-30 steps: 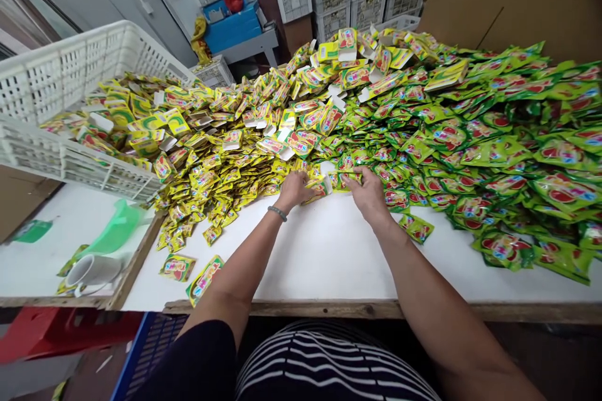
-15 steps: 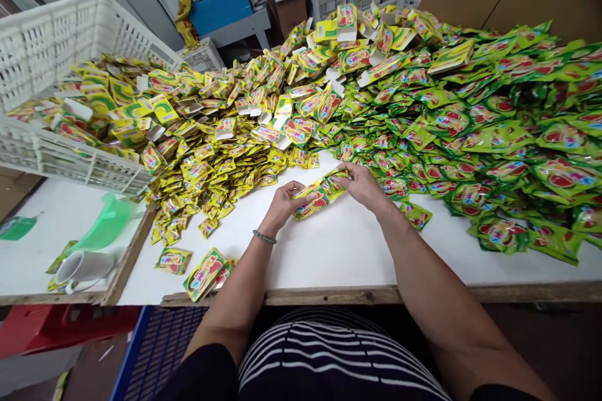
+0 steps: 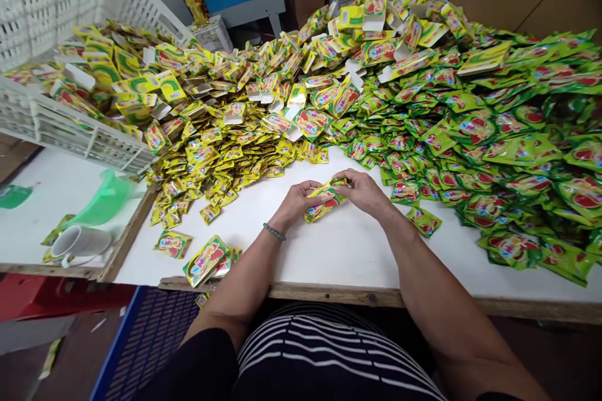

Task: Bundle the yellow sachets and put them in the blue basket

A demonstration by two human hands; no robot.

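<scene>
Over the white table, my left hand [image 3: 296, 203] grips the left side of a small yellow and green printed carton [image 3: 324, 205], its thumb lying across the front. At the carton's right end, my right hand [image 3: 364, 192] is closed, with thumb and fingertips pinching around the opening. My fingers cover most of that end, so how much of a green packet is inside cannot be seen. Left of my hands spreads a heap of small yellow sachets [image 3: 221, 162]. Green packets [image 3: 475, 131] printed with red fruit pile up to the right.
Open-ended yellow cartons [image 3: 301, 115] lie over the back of the heap and in a white plastic basket [image 3: 89, 131]. Closer in are a filled-looking carton [image 3: 205, 261], a white mug [image 3: 81, 243] and a green scoop [image 3: 103, 200]. A wooden edge [image 3: 329, 293] borders the table.
My hands have drawn closer together at the carton. The green packet visible between them earlier is now mostly hidden at the carton's right end. The view has shifted slightly.
</scene>
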